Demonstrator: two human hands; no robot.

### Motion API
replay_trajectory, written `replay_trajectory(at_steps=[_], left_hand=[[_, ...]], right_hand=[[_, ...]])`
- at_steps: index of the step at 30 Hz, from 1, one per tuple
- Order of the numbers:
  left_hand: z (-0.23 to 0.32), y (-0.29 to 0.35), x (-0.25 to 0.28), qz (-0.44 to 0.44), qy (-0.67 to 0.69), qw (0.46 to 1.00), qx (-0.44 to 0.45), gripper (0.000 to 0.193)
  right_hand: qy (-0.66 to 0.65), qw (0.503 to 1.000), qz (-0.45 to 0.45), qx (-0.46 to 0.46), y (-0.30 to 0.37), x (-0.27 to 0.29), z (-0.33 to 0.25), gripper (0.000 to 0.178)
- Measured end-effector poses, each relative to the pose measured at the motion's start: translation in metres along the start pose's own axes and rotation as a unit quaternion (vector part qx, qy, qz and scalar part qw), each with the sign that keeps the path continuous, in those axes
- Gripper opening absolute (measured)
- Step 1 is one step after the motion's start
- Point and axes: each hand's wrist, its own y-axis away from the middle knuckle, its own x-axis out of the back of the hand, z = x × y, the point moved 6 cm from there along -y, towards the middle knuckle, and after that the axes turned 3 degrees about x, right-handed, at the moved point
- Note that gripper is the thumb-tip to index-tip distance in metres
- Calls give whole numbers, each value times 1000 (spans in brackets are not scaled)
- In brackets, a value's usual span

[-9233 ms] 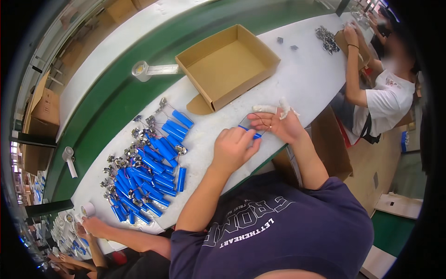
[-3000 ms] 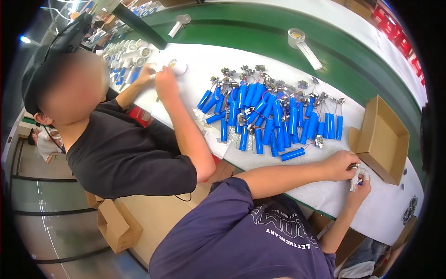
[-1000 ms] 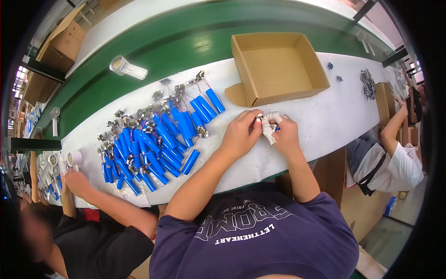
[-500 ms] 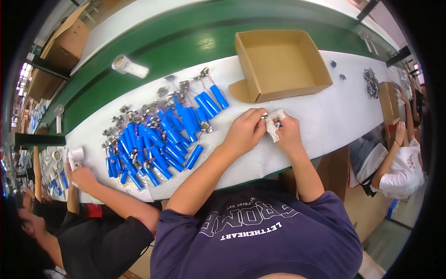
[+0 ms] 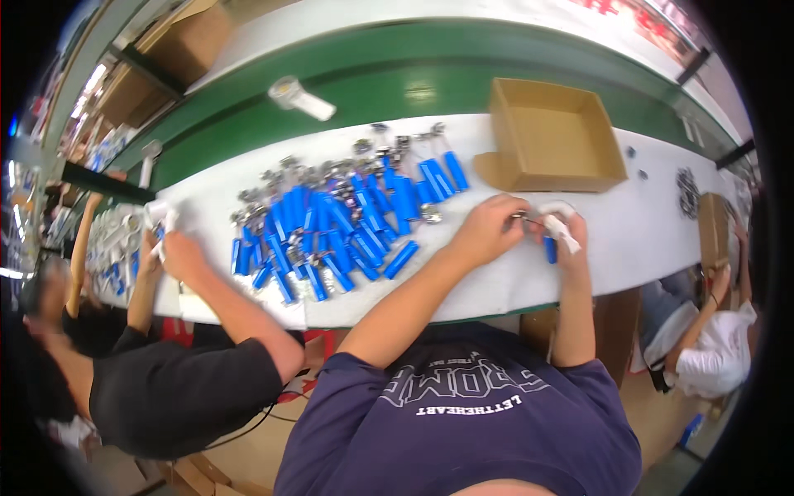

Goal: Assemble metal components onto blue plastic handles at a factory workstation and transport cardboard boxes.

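White counter (image 5: 641,236), cardboard box (image 5: 554,142), heap of blue cylinders (image 5: 327,217), and two hands close together over one more cylinder.

On the counter the open box stands beyond the hands, with the heap to its left, metal-and-wire fittings fanned along the heap's far side; the left hand (image 5: 492,230) is nearly closed, thumb and fingertips pinching narrowly, just beside the right hand (image 5: 561,231), whose fingers, some wrapped in white, curl around the held blue cylinder (image 5: 551,250), its lower end showing below them, in front of the box; smallest of all, a small dark fitting (image 5: 519,216) sits in the left fingertips, too blurred to make out its shape.
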Motion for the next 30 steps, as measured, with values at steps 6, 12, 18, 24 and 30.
replay_trajectory(at_steps=[6, 12, 18, 24, 30], left_hand=[[-5, 2, 5, -34, 36, 995, 92, 22], [-5, 5, -3, -36, 64, 996, 53, 16], [-6, 2, -2, -49, 71, 993, 78, 13], [-4, -1, -5, -66, 104, 987, 107, 13], [-8, 1, 0, -40, 66, 992, 104, 12]], right_hand=[[-16, 999, -27, -41, -6, -17, 3, 13], [-14, 998, -48, -38, -1, -20, 2, 8], [-9, 998, -61, -31, -3, -19, -1, 6], [35, 997, -61, -32, -2, -17, -3, 6], [111, 992, -57, -23, -4, -20, -3, 8]])
